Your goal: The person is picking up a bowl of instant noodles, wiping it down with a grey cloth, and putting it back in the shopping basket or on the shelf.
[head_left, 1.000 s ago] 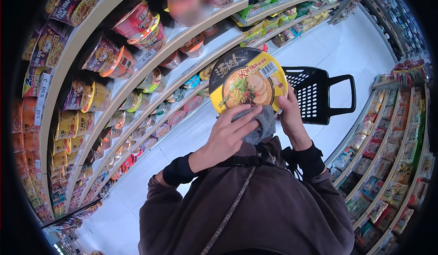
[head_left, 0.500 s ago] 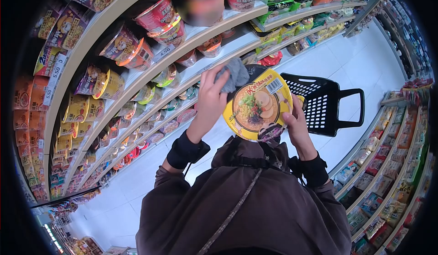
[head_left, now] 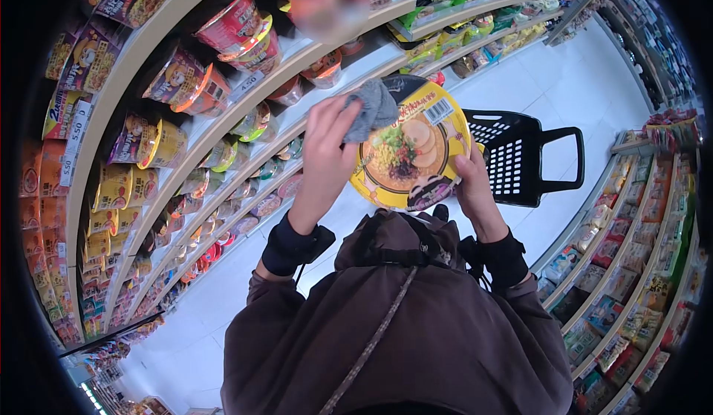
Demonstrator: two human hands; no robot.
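In my right hand (head_left: 475, 186) is a large instant noodle bowl (head_left: 407, 147), its yellow and black lid tilted toward me. The lid shows a picture of noodles with sliced meat, and a barcode near its upper right edge. My thumb lies on the lid's right rim, and the other fingers are mostly hidden behind the bowl. A crumpled grey cloth (head_left: 373, 110) is gripped in my left hand (head_left: 330, 144). The cloth touches the upper left part of the lid.
Shelves on the left carry rows of instant noodle cups (head_left: 234, 25) with price tags. A black shopping basket (head_left: 512, 155) with a raised handle stands on the tiled floor (head_left: 535, 80) beyond the bowl. Shelves of packaged food (head_left: 624, 266) line the right side.
My hands, the bowl and the cloth have shifted slightly left and up in view. The cloth now sits lower on the lid's left side. The shelves and basket have shifted left as well.
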